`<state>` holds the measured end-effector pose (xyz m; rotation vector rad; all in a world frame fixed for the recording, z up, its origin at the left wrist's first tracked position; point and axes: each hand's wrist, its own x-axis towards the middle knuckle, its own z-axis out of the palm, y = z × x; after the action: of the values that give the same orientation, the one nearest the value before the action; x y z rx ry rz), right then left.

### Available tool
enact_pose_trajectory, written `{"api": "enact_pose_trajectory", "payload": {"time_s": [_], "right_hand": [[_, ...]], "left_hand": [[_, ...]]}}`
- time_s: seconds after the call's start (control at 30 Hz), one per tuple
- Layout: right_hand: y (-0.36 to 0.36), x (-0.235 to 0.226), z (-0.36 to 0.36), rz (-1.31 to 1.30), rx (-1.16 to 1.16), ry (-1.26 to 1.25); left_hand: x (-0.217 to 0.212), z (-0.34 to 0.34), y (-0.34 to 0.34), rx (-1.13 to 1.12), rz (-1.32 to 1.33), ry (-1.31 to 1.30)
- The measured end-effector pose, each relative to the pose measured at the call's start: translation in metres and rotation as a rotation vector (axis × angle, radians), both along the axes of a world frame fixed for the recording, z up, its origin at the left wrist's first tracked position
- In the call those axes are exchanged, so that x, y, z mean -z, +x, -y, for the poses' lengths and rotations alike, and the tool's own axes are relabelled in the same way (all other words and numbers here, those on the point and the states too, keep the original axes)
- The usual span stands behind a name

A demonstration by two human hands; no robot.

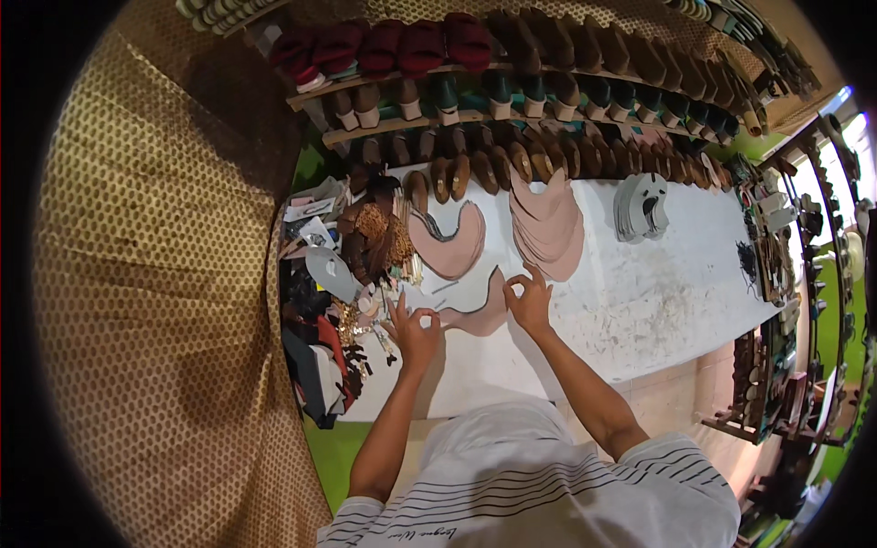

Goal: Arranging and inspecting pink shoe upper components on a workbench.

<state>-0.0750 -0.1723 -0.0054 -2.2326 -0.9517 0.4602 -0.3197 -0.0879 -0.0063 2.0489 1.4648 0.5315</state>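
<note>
Between my hands a single curved pinkish-beige cut piece (480,318), shaped like a shoe upper, is held just over the white tabletop. My left hand (417,336) pinches its left end between thumb and index finger, the other fingers raised. At the right end, my right hand (531,300) grips it with thumb and index finger in a ring. Beyond it lie a fanned stack of similar pink pieces (550,228) and a second, U-shaped pink stack (459,248) with a dark inner edge. Farther right is a pile of grey curved pieces (630,212).
Scraps, brown strips (373,233) and gold-coloured bits (347,324) clutter the left of the white table (630,320). Shoe lasts (493,169) line its back edge, below shelves of lasts and red slippers (397,46). A patterned curtain (174,301) hangs left; shoe racks (804,219) stand right.
</note>
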Motion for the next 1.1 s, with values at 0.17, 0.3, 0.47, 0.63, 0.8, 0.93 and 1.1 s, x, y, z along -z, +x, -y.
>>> {"api": "enact_pose_trajectory", "payload": {"time_s": [0.17,0.3,0.47,0.63,0.8,0.93,1.1], "right_hand": [[0.019,0.015,-0.074,-0.013,-0.022,0.234],[0.026,0.024,-0.126,0.018,0.002,0.218],[0.04,0.035,-0.16,0.075,0.077,0.222],[0.038,0.031,-0.166,0.085,0.047,0.159],[0.045,0.008,-0.137,0.161,-0.039,0.34],[0.081,0.005,-0.084,0.415,-0.033,0.409],[0.131,0.006,-0.044,0.494,0.009,0.199]], "left_hand": [[-0.035,-0.087,0.024,0.074,-0.076,0.122],[-0.039,-0.147,0.043,0.097,-0.165,0.161],[-0.028,-0.187,0.073,0.129,-0.216,0.228],[-0.006,-0.203,0.078,0.1,-0.242,0.237],[-0.004,-0.197,0.07,0.049,-0.218,0.297],[-0.022,-0.174,0.08,0.043,-0.144,0.335],[-0.035,-0.123,0.119,0.271,-0.123,0.372]]}}
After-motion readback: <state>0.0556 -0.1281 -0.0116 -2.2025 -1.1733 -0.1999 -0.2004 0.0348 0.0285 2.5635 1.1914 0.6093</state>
